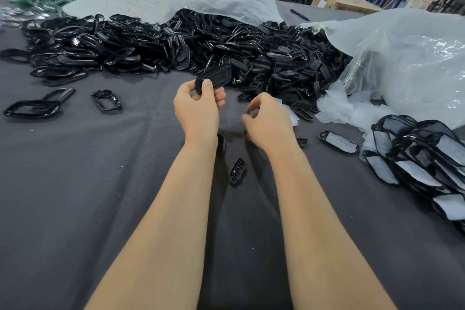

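a black plastic part [217, 77] is gripped in the left hand [198, 104], pinched between the thumb and curled fingers and held up over the grey cloth [100, 196], just in front of the big heap of black parts [176, 43]. the right hand [269, 121] is seen just beside it and a bit lower, fingers curled inward, but it's blurred, so whether anything is held in there can't be told. a small slotted piece [237, 171] is seen lying on the cloth between the two forearms. a couple of glossy frames [54, 108] are laid out on the left, well apart from the hands. a stack of wrapped pieces [422, 156] is piled on the right, near a crumpled clear bag [407, 58].
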The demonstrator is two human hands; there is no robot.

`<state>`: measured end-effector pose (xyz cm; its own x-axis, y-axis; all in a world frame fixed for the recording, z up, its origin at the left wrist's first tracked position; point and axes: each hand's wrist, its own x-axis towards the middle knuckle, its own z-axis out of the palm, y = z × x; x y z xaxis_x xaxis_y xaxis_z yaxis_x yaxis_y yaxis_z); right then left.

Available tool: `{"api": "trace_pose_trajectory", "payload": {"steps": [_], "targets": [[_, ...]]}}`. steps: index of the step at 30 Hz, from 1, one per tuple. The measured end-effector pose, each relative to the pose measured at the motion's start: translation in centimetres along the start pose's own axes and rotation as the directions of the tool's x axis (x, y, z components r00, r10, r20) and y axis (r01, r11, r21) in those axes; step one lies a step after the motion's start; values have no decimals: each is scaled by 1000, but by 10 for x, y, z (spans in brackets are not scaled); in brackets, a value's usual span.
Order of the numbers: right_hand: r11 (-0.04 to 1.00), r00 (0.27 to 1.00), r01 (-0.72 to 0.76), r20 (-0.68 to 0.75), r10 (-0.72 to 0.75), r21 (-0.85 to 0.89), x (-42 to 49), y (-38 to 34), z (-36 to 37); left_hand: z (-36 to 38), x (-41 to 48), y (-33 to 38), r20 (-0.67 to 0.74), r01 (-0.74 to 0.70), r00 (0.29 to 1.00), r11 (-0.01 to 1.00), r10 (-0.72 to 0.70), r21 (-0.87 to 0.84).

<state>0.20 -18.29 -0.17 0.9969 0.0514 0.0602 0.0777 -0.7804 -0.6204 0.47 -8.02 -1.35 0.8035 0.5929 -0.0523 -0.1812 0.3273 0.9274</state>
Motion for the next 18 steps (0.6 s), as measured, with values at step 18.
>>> {"api": "trace_pose_trajectory", "payload": {"steps": [18], "targets": [[966,928,-243,-310,207,-83,15,35,-13,3,-6,-4,181,-17,983,979,-21,205]]}}
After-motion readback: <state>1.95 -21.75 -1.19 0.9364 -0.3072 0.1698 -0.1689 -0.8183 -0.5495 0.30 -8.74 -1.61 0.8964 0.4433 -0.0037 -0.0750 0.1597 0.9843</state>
